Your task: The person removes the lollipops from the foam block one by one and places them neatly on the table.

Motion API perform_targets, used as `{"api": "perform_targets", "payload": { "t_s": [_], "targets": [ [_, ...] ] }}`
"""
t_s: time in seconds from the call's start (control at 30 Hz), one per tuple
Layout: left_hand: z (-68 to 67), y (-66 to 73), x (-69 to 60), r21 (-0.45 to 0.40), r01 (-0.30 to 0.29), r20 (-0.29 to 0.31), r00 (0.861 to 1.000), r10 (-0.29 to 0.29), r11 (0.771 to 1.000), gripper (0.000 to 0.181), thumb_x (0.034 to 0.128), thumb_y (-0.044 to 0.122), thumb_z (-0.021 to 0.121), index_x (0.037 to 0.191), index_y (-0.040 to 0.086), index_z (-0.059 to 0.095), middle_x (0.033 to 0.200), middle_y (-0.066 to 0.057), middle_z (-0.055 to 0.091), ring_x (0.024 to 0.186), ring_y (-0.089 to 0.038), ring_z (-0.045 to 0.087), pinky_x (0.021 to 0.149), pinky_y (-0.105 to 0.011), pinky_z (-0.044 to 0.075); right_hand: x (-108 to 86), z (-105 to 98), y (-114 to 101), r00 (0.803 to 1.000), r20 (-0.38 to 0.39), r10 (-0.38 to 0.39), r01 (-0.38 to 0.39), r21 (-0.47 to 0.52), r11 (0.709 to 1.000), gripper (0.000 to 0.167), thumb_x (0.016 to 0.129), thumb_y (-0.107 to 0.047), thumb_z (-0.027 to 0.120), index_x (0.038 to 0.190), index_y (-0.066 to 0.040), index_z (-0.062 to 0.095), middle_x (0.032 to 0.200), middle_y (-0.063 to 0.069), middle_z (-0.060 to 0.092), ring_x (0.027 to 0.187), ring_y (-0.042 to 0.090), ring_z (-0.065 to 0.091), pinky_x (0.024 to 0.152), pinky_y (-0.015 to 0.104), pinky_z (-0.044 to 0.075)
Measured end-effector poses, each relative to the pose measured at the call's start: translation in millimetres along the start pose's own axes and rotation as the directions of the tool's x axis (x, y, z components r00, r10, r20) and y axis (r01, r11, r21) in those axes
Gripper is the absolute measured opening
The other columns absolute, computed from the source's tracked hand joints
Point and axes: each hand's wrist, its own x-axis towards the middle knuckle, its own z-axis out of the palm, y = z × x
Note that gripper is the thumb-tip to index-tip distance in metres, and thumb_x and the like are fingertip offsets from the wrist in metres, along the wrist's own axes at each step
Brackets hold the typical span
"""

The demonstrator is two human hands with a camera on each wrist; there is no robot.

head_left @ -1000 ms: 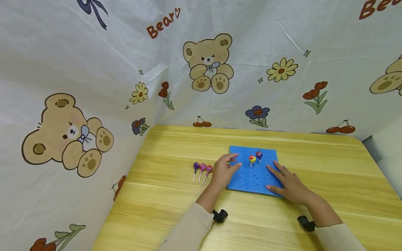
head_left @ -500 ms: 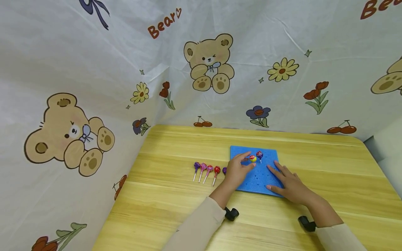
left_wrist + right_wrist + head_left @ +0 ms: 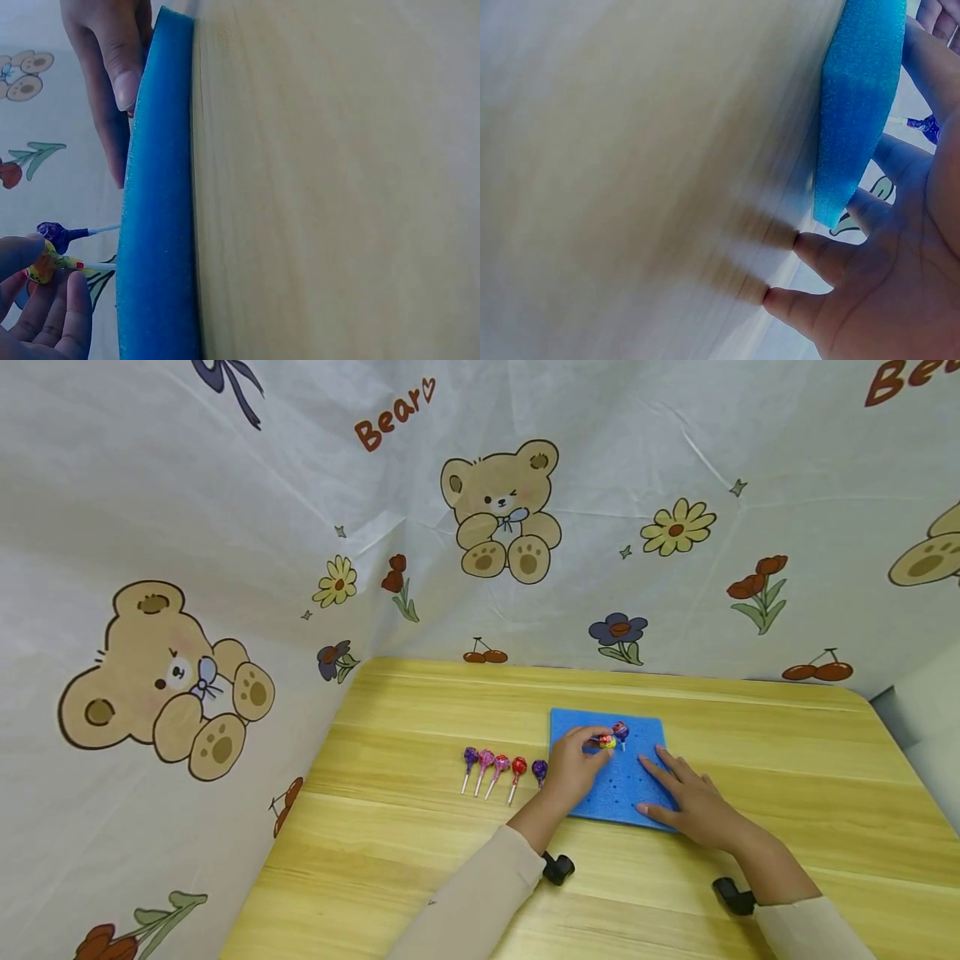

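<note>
Beige sleeves (image 3: 483, 893) (the left has a tiny dark mark); black wrist cameras (image 3: 559, 869), apparently round-ended.

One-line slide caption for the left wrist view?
Left hand pinching a yellow lollipop beside a purple lollipop, above blue foam.

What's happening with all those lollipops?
A person's left hand is pinching a yellow lollipop by its wrapped top, its stick pointing toward the blue foam. The right hand rests spread on the foam's right side. A purple lollipop stands in the foam; five more lollipops lie in a row on the table.
</note>
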Motion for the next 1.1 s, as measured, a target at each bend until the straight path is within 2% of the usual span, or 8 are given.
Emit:
{"api": "perform_targets", "payload": {
  "t_s": [0.3,0.53,0.7,0.9,1.1],
  "targets": [
    [-2.4,3.8,0.7,-0.008,-0.015,0.004,1.0,0.015,1.0,0.027,0.0928,0.016,0.074,0.119,0.024,0.073,0.114,0.007,0.068,0.097,0.0,0.064,0.075,-0.015,0.054,0.0,1,0,1.0,0.005,0.003,-0.003,0.003,1.0,0.086,0.092,-0.055,0.066,0.16,-0.016,0.03,0.167,0.025,0.015,0.148,0.06,0.015,0.107,0.085,0.01],
    [-8.5,14.4,0.2,-0.05,-0.058,0.0,0.998,0.058,0.997,0.027,0.094,0.016,0.073,0.12,0.023,0.073,0.114,0.008,0.067,0.101,0.002,0.063,0.081,-0.016,0.055,-0.2,0,-1,1.0,-0.001,-0.007,0.007,0.003,1.0,0.086,0.093,-0.053,0.066,0.16,-0.015,0.03,0.166,0.026,0.016,0.147,0.061,0.015,0.106,0.085,0.011],
    [-10.9,19.8,-1.1,-0.067,-0.068,-0.002,0.998,0.068,0.995,0.026,0.0943,0.018,0.073,0.12,0.023,0.073,0.115,0.009,0.067,0.101,0.002,0.064,0.082,-0.016,0.055,0.2,0,-1,1.0,0.0,-0.003,0.003,-0.003,1.0,0.086,0.092,-0.054,0.066,0.16,-0.015,0.03,0.167,0.026,0.016,0.147,0.06,0.015,0.107,0.085,0.011],
    [-16.5,24.5,-4.7,-0.071,-0.073,-0.004,0.997,0.073,0.995,0.027,0.094,0.017,0.073,0.121,0.019,0.073,0.115,0.007,0.067,0.102,0.001,0.064,0.082,-0.015,0.055,-0.3,0,-1,1.0,0.0,-0.005,0.005,0.005,1.0,0.086,0.092,-0.054,0.067,0.16,-0.014,0.031,0.167,0.026,0.015,0.147,0.06,0.015,0.107,0.085,0.011],
    [-26.5,24.0,-8.3,-0.116,-0.056,-0.026,0.998,0.053,0.992,0.026,0.0937,0.016,0.073,0.118,0.024,0.074,0.114,0.006,0.067,0.099,0.001,0.065,0.079,-0.016,0.056,-0.3,0,-1,1.0,0.001,-0.009,0.009,0.005,1.0,0.086,0.093,-0.053,0.066,0.16,-0.014,0.03,0.167,0.026,0.015,0.147,0.06,0.014,0.107,0.085,0.011]
  ]
}}
